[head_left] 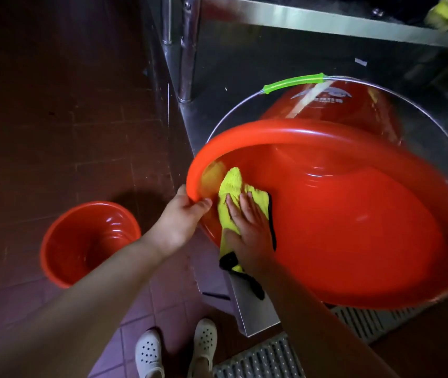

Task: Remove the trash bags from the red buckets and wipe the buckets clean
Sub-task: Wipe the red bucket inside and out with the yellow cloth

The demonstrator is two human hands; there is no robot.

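Inside tilted bucket [340,214]: no bag, right hand [250,230] flat on cloth [231,192], wiping underway. Left hand [182,214] grips rim. Left of it, second bucket [86,241], bagless, wiped or not unclear.

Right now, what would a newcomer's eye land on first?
The big red bucket tipped toward the camera at right. The left hand grips its rim while the right hand presses a yellow cloth against the inside wall. A second red bucket stands on the floor at left.
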